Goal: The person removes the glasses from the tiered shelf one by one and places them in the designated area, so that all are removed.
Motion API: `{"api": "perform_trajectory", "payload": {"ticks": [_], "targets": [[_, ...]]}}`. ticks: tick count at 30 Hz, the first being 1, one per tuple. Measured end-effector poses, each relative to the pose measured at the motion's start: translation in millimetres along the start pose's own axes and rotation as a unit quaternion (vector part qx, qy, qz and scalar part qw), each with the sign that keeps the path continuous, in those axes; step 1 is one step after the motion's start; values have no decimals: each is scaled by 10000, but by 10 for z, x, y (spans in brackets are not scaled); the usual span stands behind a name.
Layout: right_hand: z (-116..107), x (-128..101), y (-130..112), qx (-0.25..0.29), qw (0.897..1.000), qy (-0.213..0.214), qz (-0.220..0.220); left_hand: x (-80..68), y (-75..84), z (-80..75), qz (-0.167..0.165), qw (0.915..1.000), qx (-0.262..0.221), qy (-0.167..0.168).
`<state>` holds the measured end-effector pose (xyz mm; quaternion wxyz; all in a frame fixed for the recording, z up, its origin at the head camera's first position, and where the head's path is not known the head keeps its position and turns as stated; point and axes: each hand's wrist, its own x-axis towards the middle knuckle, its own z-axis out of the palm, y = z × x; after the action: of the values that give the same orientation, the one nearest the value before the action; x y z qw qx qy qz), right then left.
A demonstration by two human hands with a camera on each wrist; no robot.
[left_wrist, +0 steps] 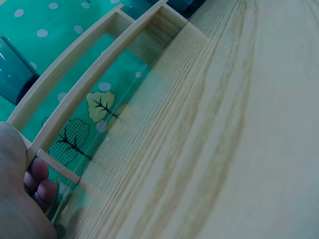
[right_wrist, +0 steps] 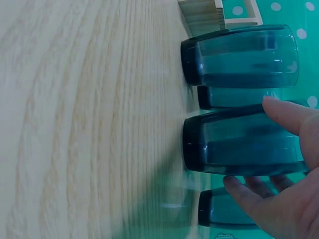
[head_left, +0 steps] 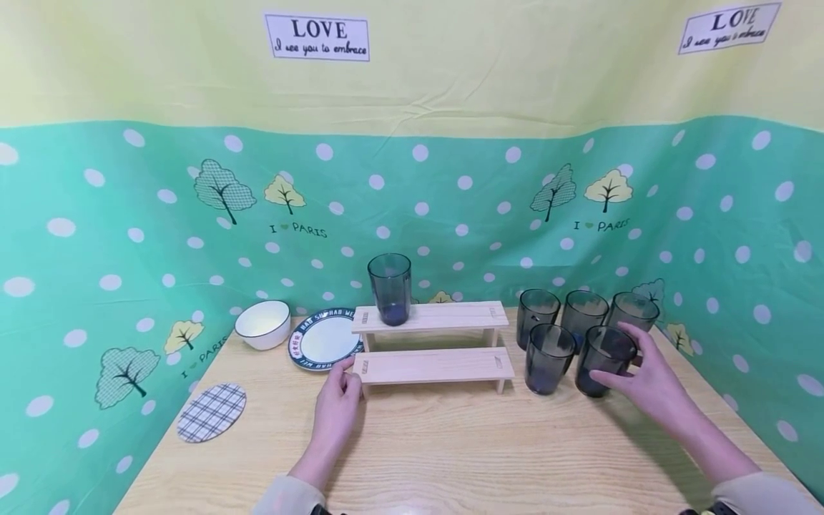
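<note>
In the head view a two-step wooden rack [head_left: 433, 366] stands mid-table. My left hand [head_left: 337, 400] grips the left end of its lower step, with curled fingers [left_wrist: 40, 186] by the leg in the left wrist view. One dark tinted glass [head_left: 390, 290] stands upright on the upper step, left of centre. On the right, my right hand [head_left: 653, 379] has its thumb and fingers round the front right glass [head_left: 601, 357], which stands upright on the table. Beside it is another front glass [head_left: 549, 361]; behind them stand three similar glasses [head_left: 584, 311].
A white bowl [head_left: 262, 325] and a blue-rimmed plate [head_left: 325, 340] sit left of the rack. A checked round mat [head_left: 212, 413] lies nearer on the left of the wooden table [head_left: 444, 450]. Patterned cloth [head_left: 450, 193] encloses the back and sides.
</note>
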<state>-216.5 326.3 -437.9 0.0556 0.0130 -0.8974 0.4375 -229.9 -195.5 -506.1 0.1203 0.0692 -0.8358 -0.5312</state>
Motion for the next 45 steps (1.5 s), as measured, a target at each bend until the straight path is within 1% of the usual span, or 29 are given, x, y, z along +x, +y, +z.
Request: {"api": "perform_trajectory", "payload": {"ticks": [2, 5, 8, 13, 16, 19, 22, 26, 30, 35, 45], "targets": [[-26, -4, -4, -47, 10000, -52, 7, 4, 2, 2, 0, 10000, 20, 20], [-85, 3, -25, -90, 9999, -32, -119, 10, 0, -2, 3, 10000, 56, -7], [-175, 20, -96, -45, 9997, -19, -225, 18, 2, -8, -16, 10000, 84, -44], [-297, 54, -313, -39, 9988, 224, -433, 29, 11, -13, -15, 9999, 111, 1], [-303, 91, -455, -53, 9970, 397, -656, 27, 15, -16, -22, 9999, 101, 28], [-281, 123, -639, -28, 9964, 425, -735, 19, 15, -24, -37, 10000, 74, 17], [-229, 146, -855, 9, 9960, 382, -804, 22, 12, -23, -60, 10000, 57, 8], [-115, 187, -1138, 131, 9957, 163, -905, 28, 10, -12, -76, 10000, 49, -4], [22, 234, -1364, 277, 9942, -54, -1042, 26, 13, -10, -86, 10000, 36, -8], [186, 280, -1560, 481, 9915, -215, -1192, 21, 17, -9, -131, 9999, 14, -15], [557, 424, -1836, 845, 9828, -477, -1571, 8, -7, -1, -135, 9999, -3, -74]]}}
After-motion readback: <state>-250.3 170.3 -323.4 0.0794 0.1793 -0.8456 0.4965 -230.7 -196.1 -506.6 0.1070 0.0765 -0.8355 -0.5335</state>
